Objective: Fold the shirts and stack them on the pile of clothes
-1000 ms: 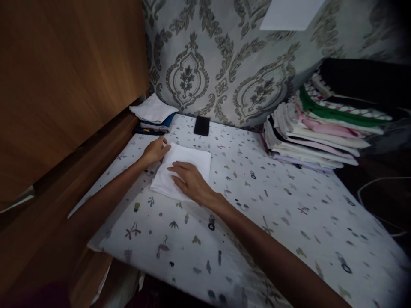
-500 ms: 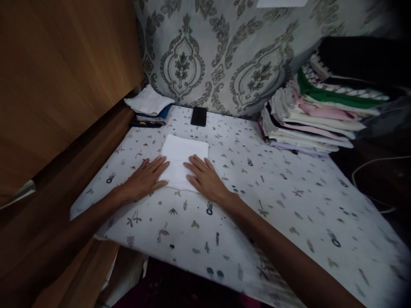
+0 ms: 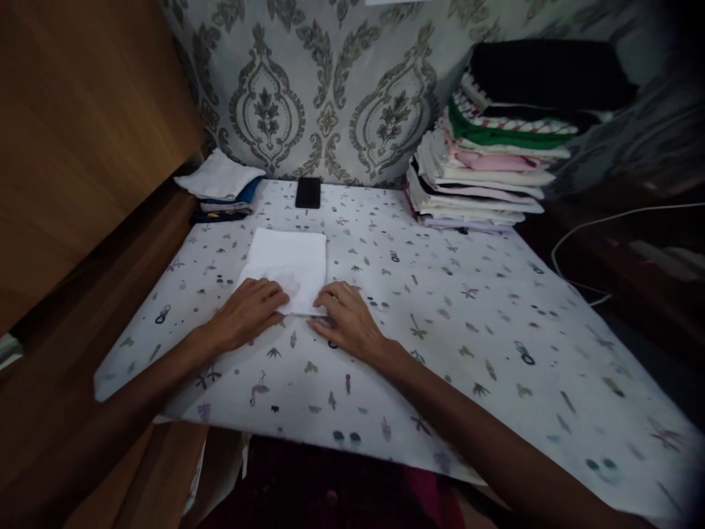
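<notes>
A folded white cloth (image 3: pixel 289 253) lies flat on the patterned sheet in front of me. At its near left corner, my left hand (image 3: pixel 247 312) has its fingers bent together over the edge, thumb on the near side. My right hand (image 3: pixel 349 317) pinches the near right corner, fingertips on top and thumb just below the edge. Slight creases show in the cloth between the hands. The undersides of both hands and the cloth's left near corner are hidden.
Beyond the cloth lies a black phone (image 3: pixel 308 192). A small stack of folded cloths (image 3: pixel 223 176) stands at the back left, beside a wooden cabinet (image 3: pixel 93 132). A tall stack of folded clothes (image 3: pixel 485 162) rises at the back right. A white cable (image 3: pixel 622 214) hangs at the right.
Both hands lay flat on the cloth; now their fingers are curled at its near edge, with the right hand at the corner. The view has turned to the right.
</notes>
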Demonstrator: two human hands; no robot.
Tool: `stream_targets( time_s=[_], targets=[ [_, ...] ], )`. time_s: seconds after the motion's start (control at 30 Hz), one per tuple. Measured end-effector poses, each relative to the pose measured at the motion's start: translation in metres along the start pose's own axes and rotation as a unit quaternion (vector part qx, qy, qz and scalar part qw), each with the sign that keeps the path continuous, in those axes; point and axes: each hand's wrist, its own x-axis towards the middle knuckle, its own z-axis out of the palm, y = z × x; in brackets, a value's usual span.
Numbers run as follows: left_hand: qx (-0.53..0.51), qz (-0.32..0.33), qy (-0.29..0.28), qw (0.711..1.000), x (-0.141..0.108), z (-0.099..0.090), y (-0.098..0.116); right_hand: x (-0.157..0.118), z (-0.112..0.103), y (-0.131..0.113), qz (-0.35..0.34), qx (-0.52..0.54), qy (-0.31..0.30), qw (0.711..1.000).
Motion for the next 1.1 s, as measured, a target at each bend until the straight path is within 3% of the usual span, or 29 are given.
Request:
stream_targets(
  time_s=[0.13, 0.3, 0.5, 0.63, 0.87, 1.1],
  targets=[
    [0.068, 0.003, 0.018, 0.998, 0.007, 0.001, 0.007, -0.002, 0.004, -0.001, -0.043, -0.045, 0.026, 0.998],
    [0.155, 0.007, 0.083, 0.984, 0.006, 0.004, 0.018, -0.002, 0.003, 0.001, -0.082, -0.056, 0.062, 0.993],
    [0.093, 0.012, 0.080, 0.992, 0.004, 0.004, 0.016, -0.011, -0.002, -0.013, -0.078, -0.099, 0.056, 0.990],
    [0.091, 0.013, 0.082, 0.992, 0.006, 0.007, 0.017, -0.018, 0.004, -0.036, -0.021, -0.161, -0.002, 0.987],
    [0.051, 0.029, 0.100, 0.993, 0.007, 0.017, 0.013, -0.013, -0.005, -0.059, 0.143, -0.182, -0.194, 0.953],
    [0.014, 0.011, 0.076, 0.997, 0.005, 0.013, 0.014, -0.035, -0.019, -0.057, 0.132, -0.191, -0.202, 0.952]
  ],
)
